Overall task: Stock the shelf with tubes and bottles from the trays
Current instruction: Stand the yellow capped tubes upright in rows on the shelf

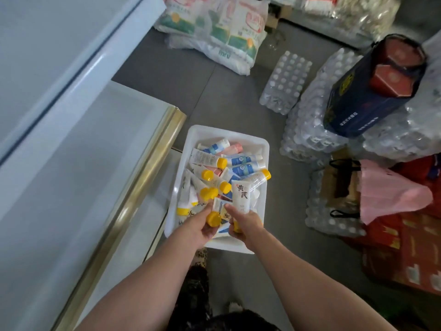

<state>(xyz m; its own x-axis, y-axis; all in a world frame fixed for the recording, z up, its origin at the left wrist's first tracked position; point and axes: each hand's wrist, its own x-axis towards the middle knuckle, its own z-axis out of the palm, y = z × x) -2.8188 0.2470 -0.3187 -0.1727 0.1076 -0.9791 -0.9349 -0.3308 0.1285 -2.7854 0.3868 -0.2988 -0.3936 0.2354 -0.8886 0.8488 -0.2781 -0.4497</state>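
A white tray (195, 134) sits on the grey floor, holding several white tubes with yellow caps (207, 160) and white-capped blue-labelled tubes (245, 161). Both hands are over the tray's near end. My left hand (202, 223) grips a yellow-capped tube (214, 215) by its cap end. My right hand (245, 223) grips another white tube (242, 195) with dark characters on it, standing up out of the hand, its yellow cap at the palm. The shelf (78, 163), white with a gold front edge, runs along the left.
Shrink-wrapped packs of water bottles (286, 82) are stacked to the right of the tray. A dark blue bag with red boxes (372, 87) lies on them. A pink bag (391, 189) and red cartons lie at the right. Paper-goods packs (214, 27) sit at the back.
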